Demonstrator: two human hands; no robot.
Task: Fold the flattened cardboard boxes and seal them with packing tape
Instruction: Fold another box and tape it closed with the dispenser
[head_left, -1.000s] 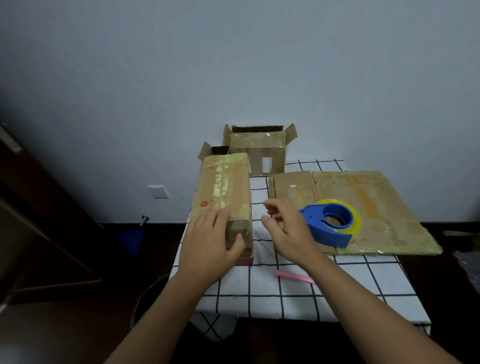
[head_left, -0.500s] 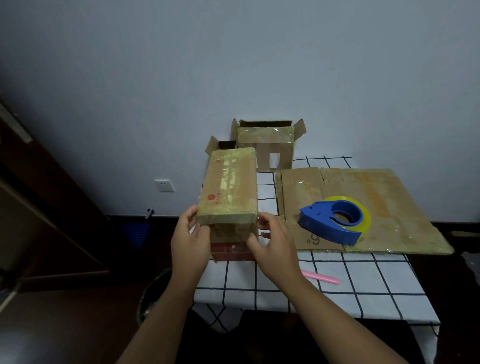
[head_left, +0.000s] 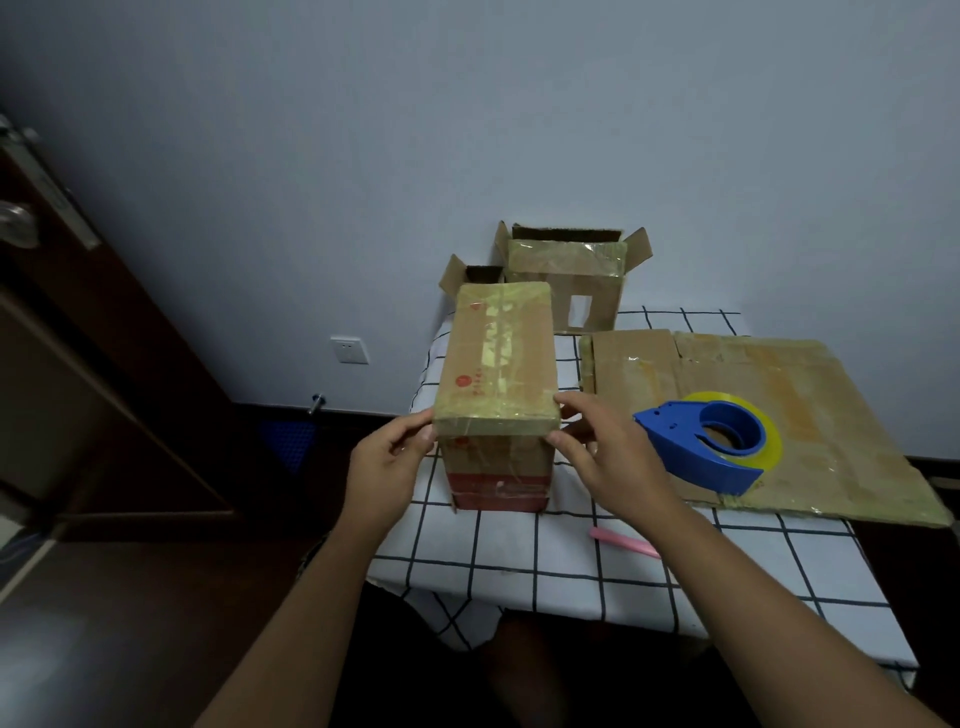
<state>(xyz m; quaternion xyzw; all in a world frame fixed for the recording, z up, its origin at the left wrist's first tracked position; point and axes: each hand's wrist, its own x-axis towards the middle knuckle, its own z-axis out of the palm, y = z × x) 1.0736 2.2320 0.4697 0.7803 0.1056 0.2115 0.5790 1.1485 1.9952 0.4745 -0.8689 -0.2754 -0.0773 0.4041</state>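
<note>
Gripping the sealed box (head_left: 496, 384) at the table's (head_left: 519, 566) left side, my left hand (head_left: 387, 470) and right hand (head_left: 605, 457) pinched its 2 near top corners. I judged it finished; next came the flattened cardboard (head_left: 810, 410) under the tape dispenser (head_left: 706, 449).

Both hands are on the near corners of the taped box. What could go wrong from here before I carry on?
1. The left hand and right hand pinch only the near top corners of the sealed box, so it may slip or tilt if lifted.
2. The box stands close to the table left edge and could tip off.
3. The pink utility knife lies just under the right forearm and might get knocked off.
</note>
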